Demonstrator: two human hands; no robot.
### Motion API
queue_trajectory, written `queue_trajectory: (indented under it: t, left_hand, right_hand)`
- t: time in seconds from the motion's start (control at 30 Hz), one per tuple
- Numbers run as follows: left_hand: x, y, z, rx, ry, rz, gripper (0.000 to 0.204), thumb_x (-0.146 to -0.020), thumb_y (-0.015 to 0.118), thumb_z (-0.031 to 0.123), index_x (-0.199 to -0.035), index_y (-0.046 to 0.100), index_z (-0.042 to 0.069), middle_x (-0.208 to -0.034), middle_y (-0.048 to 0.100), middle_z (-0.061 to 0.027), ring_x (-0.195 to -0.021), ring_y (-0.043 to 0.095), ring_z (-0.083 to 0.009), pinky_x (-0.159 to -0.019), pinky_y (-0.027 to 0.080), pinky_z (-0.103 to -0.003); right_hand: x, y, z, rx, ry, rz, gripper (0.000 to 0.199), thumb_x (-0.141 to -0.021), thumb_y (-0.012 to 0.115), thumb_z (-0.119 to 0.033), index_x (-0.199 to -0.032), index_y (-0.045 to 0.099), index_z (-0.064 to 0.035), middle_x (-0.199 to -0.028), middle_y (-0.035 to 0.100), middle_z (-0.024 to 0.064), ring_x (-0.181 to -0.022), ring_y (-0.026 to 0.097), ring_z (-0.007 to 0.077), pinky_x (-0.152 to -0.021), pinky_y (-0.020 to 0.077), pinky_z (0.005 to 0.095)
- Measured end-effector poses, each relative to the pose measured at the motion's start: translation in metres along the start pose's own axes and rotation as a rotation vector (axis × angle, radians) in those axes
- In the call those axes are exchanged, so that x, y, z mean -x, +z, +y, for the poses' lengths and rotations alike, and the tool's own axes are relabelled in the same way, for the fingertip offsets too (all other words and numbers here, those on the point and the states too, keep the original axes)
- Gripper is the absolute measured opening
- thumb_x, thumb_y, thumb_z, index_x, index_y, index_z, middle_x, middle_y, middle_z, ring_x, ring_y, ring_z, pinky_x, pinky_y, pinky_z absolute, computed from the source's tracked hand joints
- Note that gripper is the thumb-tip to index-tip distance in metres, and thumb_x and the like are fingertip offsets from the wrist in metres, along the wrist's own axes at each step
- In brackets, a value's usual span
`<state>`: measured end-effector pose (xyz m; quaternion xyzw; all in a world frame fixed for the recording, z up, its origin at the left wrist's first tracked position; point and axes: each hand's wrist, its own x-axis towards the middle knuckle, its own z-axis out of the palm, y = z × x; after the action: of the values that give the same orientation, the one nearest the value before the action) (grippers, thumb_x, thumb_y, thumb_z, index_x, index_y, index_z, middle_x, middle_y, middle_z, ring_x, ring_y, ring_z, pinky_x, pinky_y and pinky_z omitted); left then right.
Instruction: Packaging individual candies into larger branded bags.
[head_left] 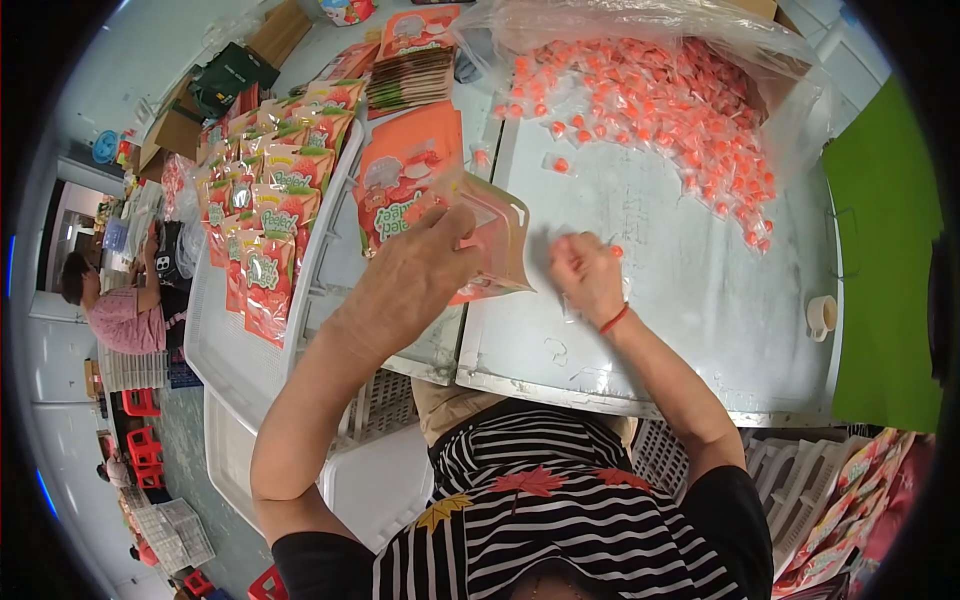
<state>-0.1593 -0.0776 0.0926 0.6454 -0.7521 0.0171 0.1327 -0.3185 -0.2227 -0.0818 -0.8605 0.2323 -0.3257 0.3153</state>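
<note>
I've got a pale grey-white desk (690, 310). Far edge: heap of candies (640, 90), orange-red under clear wrap. Toward the left edge: flat pouches (425, 135), coral orange with red, white and green print. Pouch (505, 238) in the left hand (425, 255) shows pinkish-coral and tan. Tray (225, 352) by the left edge reads white; filled packs (268, 285) there are red-orange, green-and-white print. Right edge: cream cup (822, 318), solid green sheet (885, 270). Apron (575, 512) is black with white stripes, red and yellow leaves; wristband (615, 320) red.
</note>
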Motion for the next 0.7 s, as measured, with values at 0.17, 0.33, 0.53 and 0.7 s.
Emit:
queue_trajectory:
  t: [0.17,0.33,0.53,0.7]
  left_hand:
    - [-0.010,0.009,-0.001,-0.030,0.034,-0.025,0.009,-0.073,0.056,0.001,-0.083,0.056,0.000,-0.098,0.051,-0.0122,-0.091,0.058,-0.0302,-0.071,0.052,-0.038]
    - [-0.031,0.011,0.005,0.007,0.114,-0.050,0.020,-0.077,0.055,0.002,-0.096,0.058,0.001,-0.102,0.053,-0.0113,-0.095,0.058,-0.0276,-0.074,0.052,-0.037]
    - [-0.028,0.017,-0.015,0.072,0.114,-0.011,0.019,-0.077,0.054,0.002,-0.095,0.059,0.004,-0.102,0.054,-0.0102,-0.095,0.058,-0.0275,-0.076,0.051,-0.037]
    - [-0.034,0.017,-0.020,0.164,0.067,-0.026,0.015,-0.076,0.055,0.003,-0.090,0.059,0.002,-0.098,0.053,-0.0105,-0.092,0.057,-0.0266,-0.077,0.049,-0.037]
  right_hand:
    - [-0.054,-0.071,-0.065,-0.239,-0.125,-0.026,0.012,-0.080,0.066,-0.015,-0.082,0.064,-0.0035,-0.074,0.059,0.0105,-0.061,0.062,0.0250,-0.053,0.0488,0.0344]
    - [-0.079,-0.081,-0.077,0.445,-0.365,-0.509,0.030,-0.079,0.068,-0.029,-0.099,0.063,-0.0081,-0.076,0.061,0.0114,-0.065,0.063,0.0279,-0.055,0.0498,0.0377]
    - [-0.105,-0.098,-0.101,0.525,-0.370,-0.508,0.037,-0.078,0.069,-0.034,-0.105,0.062,-0.0101,-0.073,0.062,0.0145,-0.065,0.064,0.0291,-0.056,0.0506,0.0377]
    - [-0.114,-0.064,-0.094,-0.277,-0.069,-0.013,0.028,-0.090,0.060,-0.024,-0.073,0.061,-0.0017,-0.059,0.056,0.0026,-0.051,0.048,0.0104,-0.048,0.0404,0.0265]
